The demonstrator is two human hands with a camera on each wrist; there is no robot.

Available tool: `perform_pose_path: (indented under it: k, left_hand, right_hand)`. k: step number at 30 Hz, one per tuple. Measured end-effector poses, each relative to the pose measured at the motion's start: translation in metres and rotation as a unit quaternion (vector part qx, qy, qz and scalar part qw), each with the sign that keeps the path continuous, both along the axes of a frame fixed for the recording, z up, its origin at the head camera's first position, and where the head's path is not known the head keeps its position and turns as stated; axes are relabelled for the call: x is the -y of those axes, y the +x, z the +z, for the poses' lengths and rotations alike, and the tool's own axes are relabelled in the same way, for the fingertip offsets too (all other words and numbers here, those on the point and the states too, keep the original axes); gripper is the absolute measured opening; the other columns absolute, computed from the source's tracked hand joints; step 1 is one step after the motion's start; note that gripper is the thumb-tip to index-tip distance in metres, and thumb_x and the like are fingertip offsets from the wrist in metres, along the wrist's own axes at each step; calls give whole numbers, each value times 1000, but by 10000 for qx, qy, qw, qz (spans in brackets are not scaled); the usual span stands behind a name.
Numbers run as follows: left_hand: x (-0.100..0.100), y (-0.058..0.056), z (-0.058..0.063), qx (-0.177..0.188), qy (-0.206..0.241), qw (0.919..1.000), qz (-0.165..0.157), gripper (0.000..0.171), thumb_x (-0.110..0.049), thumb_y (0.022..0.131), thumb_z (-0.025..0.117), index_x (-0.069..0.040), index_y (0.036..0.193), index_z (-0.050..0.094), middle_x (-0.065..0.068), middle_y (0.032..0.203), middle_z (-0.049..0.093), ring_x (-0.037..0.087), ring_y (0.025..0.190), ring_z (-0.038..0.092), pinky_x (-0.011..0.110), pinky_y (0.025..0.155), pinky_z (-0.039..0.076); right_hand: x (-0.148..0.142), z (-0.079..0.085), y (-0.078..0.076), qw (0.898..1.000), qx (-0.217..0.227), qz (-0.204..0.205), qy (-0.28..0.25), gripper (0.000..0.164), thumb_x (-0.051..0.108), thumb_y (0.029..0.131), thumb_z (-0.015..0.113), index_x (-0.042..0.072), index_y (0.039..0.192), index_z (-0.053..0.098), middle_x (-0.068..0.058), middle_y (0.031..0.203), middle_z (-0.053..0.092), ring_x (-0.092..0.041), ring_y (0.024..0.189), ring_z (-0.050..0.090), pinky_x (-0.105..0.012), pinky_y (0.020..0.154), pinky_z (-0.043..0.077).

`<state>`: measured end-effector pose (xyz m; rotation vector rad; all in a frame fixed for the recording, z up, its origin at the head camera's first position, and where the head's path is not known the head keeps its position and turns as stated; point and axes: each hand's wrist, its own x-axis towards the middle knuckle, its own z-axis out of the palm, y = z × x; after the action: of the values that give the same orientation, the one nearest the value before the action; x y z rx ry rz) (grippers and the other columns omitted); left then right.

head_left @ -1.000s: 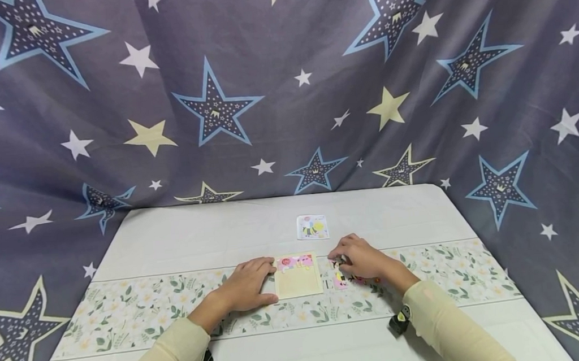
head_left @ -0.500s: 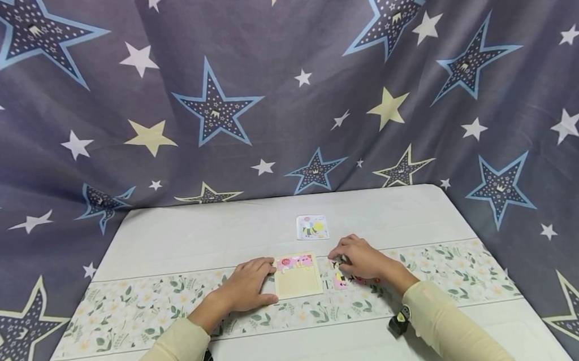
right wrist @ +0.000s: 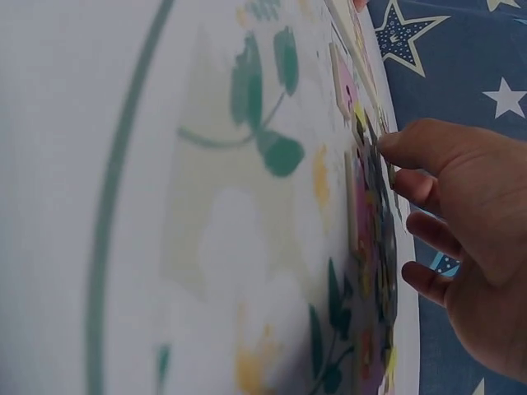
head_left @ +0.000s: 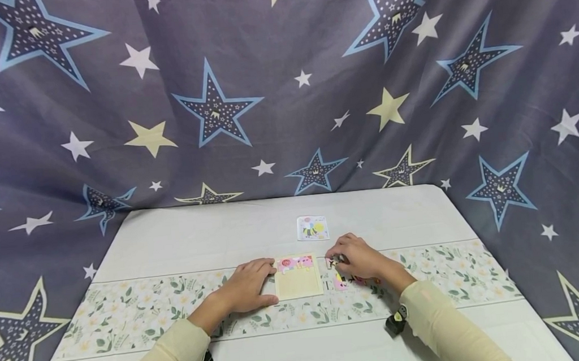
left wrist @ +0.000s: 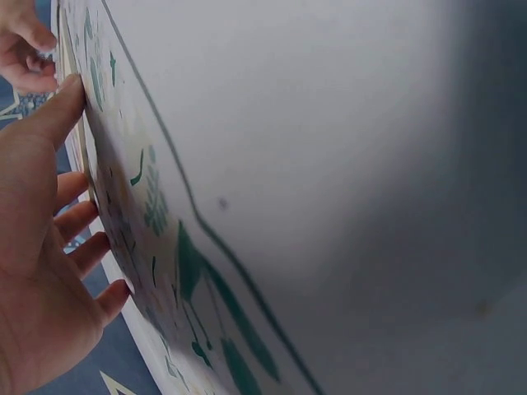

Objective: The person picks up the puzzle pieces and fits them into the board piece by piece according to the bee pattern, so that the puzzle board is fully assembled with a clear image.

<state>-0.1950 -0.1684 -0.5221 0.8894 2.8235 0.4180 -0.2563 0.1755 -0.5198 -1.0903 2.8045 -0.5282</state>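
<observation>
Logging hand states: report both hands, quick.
Left hand: open, touching the pale square wooden tray.
Right hand: over the colourful flat puzzle pieces; whether it pinches one cannot be told.

A grey-purple curtain, hanging in soft folds, rises behind a bench and along both its sides. Blue-edged stars, yellow-edged stars, plain pale-yellow stars and small white stars dot the fabric, several larger ones bearing a tiny crown. A white tablecloth covers the bench, crossed by a floral band of green leaves and yellow-orange blossoms between thin dark lines.
</observation>
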Motion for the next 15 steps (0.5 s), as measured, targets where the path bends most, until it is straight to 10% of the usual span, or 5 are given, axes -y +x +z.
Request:
perform_pose_path:
  k: [15]
  left_hand:
    - [-1, 0, 1, 53, 14, 10000, 48, 68, -56, 92, 68, -14, 143, 52, 10, 158, 43, 32, 149, 39, 60, 117, 34]
  right_hand:
    - [18, 2, 0, 9999, 25, 96, -93, 30, 24, 96, 68, 21, 125, 72, 0, 117, 68, -27, 125, 54, -53, 108, 42]
